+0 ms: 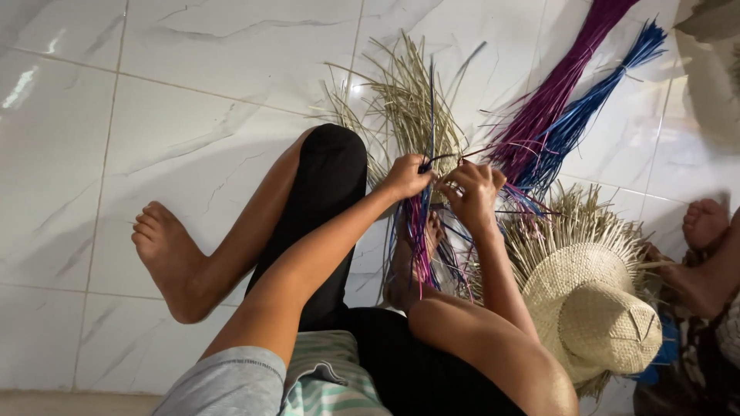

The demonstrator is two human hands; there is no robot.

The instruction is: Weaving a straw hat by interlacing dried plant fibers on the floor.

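I sit on a white tiled floor with my legs out in front. My left hand point(406, 176) pinches a dark blue straw strand at the top of a small woven piece of purple and blue straw strands point(420, 239) that hangs down over my foot. Right beside it, my right hand point(472, 192) grips the same woven piece, fingers closed around its strands. Behind both hands lies a heap of natural tan straw point(408, 100).
A bundle of purple straw point(555, 85) and one of blue straw point(601, 96) lie at the upper right. A half-woven tan straw hat point(597, 304) with loose ends sits to my right. Another person's feet point(705, 223) show at the right edge.
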